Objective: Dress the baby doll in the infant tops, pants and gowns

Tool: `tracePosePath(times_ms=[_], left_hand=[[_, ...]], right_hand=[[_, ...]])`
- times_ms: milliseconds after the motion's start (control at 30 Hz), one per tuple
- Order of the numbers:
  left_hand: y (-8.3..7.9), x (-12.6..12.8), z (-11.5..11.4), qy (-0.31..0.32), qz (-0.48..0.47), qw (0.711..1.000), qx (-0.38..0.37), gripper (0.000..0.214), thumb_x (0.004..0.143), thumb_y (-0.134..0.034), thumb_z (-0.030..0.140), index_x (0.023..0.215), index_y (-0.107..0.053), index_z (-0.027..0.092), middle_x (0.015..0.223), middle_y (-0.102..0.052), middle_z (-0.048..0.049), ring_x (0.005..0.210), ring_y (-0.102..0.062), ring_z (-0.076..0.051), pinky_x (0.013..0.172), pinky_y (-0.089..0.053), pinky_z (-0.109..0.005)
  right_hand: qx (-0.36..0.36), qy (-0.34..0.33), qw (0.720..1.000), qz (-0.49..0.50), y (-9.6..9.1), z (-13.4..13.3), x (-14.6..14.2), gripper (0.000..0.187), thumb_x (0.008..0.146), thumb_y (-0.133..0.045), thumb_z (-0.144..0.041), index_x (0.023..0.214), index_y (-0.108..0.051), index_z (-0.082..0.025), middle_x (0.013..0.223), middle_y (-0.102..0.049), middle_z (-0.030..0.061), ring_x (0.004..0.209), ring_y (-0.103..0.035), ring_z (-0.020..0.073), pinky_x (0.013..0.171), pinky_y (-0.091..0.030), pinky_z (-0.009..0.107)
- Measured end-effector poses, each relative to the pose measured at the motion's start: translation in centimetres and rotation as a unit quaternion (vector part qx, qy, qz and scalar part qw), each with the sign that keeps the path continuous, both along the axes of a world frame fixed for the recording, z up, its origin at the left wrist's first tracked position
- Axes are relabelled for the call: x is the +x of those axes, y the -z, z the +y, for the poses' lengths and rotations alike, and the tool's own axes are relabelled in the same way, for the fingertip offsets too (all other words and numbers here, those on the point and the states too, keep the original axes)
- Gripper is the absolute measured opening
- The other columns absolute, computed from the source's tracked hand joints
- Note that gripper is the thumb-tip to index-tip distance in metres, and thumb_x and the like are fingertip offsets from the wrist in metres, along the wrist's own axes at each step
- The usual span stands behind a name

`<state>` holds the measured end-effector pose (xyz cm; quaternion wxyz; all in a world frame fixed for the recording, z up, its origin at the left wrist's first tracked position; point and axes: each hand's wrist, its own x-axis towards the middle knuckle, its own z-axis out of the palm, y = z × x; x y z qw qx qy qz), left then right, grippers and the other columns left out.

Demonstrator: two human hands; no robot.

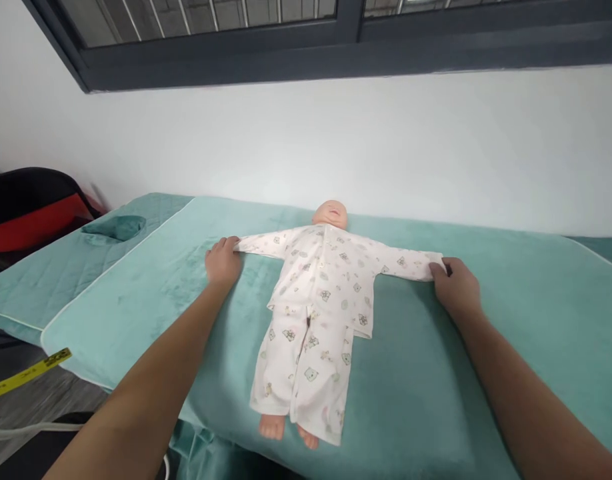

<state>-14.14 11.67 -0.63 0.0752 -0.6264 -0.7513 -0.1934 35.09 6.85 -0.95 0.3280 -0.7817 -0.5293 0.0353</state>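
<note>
A baby doll (331, 213) lies on its back on the teal bed cover, head toward the wall. It wears a white printed baby shirt (326, 273) with both sleeves stretched out sideways, and matching printed pants (306, 373). The doll's feet (273, 427) stick out below the pant legs; its hands are hidden in the sleeves. My left hand (223, 260) is closed on the cuff of the sleeve at the left. At the other side, my right hand (457, 283) pinches the opposite sleeve's cuff between thumb and fingers.
The teal cover (426, 387) drapes over a bed against a white wall, below a dark window frame (211, 63). A face hole (117, 228) is in the bed's left end. Beside it sits a red and black object (31, 213). A yellow strip (26, 377) crosses the lower left.
</note>
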Motion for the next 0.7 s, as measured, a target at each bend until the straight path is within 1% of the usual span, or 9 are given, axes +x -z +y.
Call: tracePosePath(times_ms=[67, 167, 300, 367, 433, 500, 567, 633, 700], left_hand=[[-0.1, 0.1, 0.3, -0.01, 0.0, 1.0, -0.001, 0.039, 0.088, -0.041, 0.012, 0.121, -0.059, 0.023, 0.12, -0.063, -0.0091, 0.114, -0.054, -0.028, 0.086, -0.039, -0.037], [0.0, 0.2, 0.6, -0.017, 0.003, 1.0, -0.004, 0.037, 0.088, -0.041, 0.014, 0.12, -0.059, 0.022, 0.118, -0.063, -0.0105, 0.113, -0.055, -0.029, 0.084, -0.038, -0.038], [0.1, 0.3, 0.6, -0.025, 0.004, 1.0, -0.007, 0.037, 0.089, -0.04, 0.015, 0.119, -0.059, 0.022, 0.116, -0.063, -0.0121, 0.111, -0.055, -0.03, 0.083, -0.038, -0.039], [0.1, 0.3, 0.4, -0.032, -0.002, 0.999, -0.007, 0.037, 0.088, -0.039, 0.014, 0.119, -0.059, 0.021, 0.115, -0.062, -0.0135, 0.111, -0.056, -0.031, 0.083, -0.038, -0.039], [0.0, 0.2, 0.2, -0.044, -0.012, 0.999, -0.007, 0.038, 0.086, -0.04, 0.012, 0.118, -0.059, 0.019, 0.114, -0.062, -0.0152, 0.11, -0.056, -0.031, 0.083, -0.038, -0.039], [0.0, 0.2, 0.0, -0.052, -0.025, 0.998, -0.006, 0.037, 0.085, -0.043, 0.012, 0.118, -0.059, 0.018, 0.114, -0.062, -0.0166, 0.11, -0.056, -0.032, 0.084, -0.038, -0.039], [-0.1, 0.2, -0.1, -0.054, -0.039, 0.998, -0.003, 0.036, 0.084, -0.044, 0.012, 0.117, -0.059, 0.017, 0.114, -0.062, -0.0172, 0.11, -0.056, -0.032, 0.085, -0.038, -0.04], [0.0, 0.2, -0.1, -0.056, -0.056, 0.997, 0.001, 0.034, 0.084, -0.045, 0.013, 0.115, -0.059, 0.017, 0.113, -0.062, -0.0171, 0.11, -0.056, -0.032, 0.086, -0.039, -0.04], [0.1, -0.1, 0.1, -0.065, -0.075, 0.995, 0.008, 0.033, 0.085, -0.046, 0.014, 0.114, -0.059, 0.017, 0.115, -0.061, -0.0162, 0.109, -0.057, -0.031, 0.086, -0.04, -0.039]], right_hand=[[0.007, 0.009, 1.0, 0.011, -0.1, -0.1, 0.1, 0.04, 0.09, -0.045, -0.039, 0.11, -0.065, -0.011, 0.096, -0.067, 0.0171, 0.084, -0.057, 0.0253, 0.074, -0.039, 0.036], [0.014, 0.019, 1.0, 0.017, 0.0, -0.2, 0.2, 0.038, 0.089, -0.046, -0.04, 0.108, -0.065, -0.013, 0.093, -0.067, 0.0151, 0.082, -0.057, 0.0244, 0.074, -0.039, 0.036], [0.041, 0.04, 0.998, 0.014, 0.6, -0.2, 0.2, 0.033, 0.082, -0.051, -0.036, 0.103, -0.064, -0.014, 0.092, -0.064, 0.0134, 0.083, -0.058, 0.0263, 0.077, -0.043, 0.038], [0.079, 0.051, 0.996, 0.004, 0.7, -0.4, 0.1, 0.034, 0.077, -0.052, -0.031, 0.104, -0.061, -0.013, 0.099, -0.062, 0.0156, 0.086, -0.058, 0.0275, 0.08, -0.045, 0.041], [0.12, 0.046, 0.992, -0.014, 0.6, -0.8, -0.4, 0.037, 0.074, -0.052, -0.025, 0.107, -0.058, -0.013, 0.112, -0.058, 0.0193, 0.099, -0.057, 0.0304, 0.089, -0.045, 0.045], [0.153, 0.011, 0.987, -0.042, 0.5, -1.4, -1.2, 0.039, 0.073, -0.05, -0.021, 0.111, -0.057, -0.014, 0.124, -0.053, 0.0211, 0.116, -0.05, 0.0329, 0.099, -0.04, 0.049], [0.181, -0.053, 0.979, -0.073, 0.4, -2.0, -2.2, 0.037, 0.076, -0.049, -0.021, 0.112, -0.056, -0.015, 0.131, -0.051, 0.0199, 0.127, -0.044, 0.0328, 0.105, -0.037, 0.05], [0.199, -0.111, 0.97, -0.082, 0.5, -2.7, -3.1, 0.034, 0.081, -0.047, -0.025, 0.112, -0.057, -0.017, 0.132, -0.053, 0.0175, 0.127, -0.045, 0.0304, 0.106, -0.038, 0.049], [0.209, -0.134, 0.967, -0.063, 0.6, -3.2, -3.5, 0.033, 0.084, -0.046, -0.029, 0.112, -0.057, -0.018, 0.128, -0.056, 0.0157, 0.124, -0.048, 0.0284, 0.105, -0.04, 0.048]])
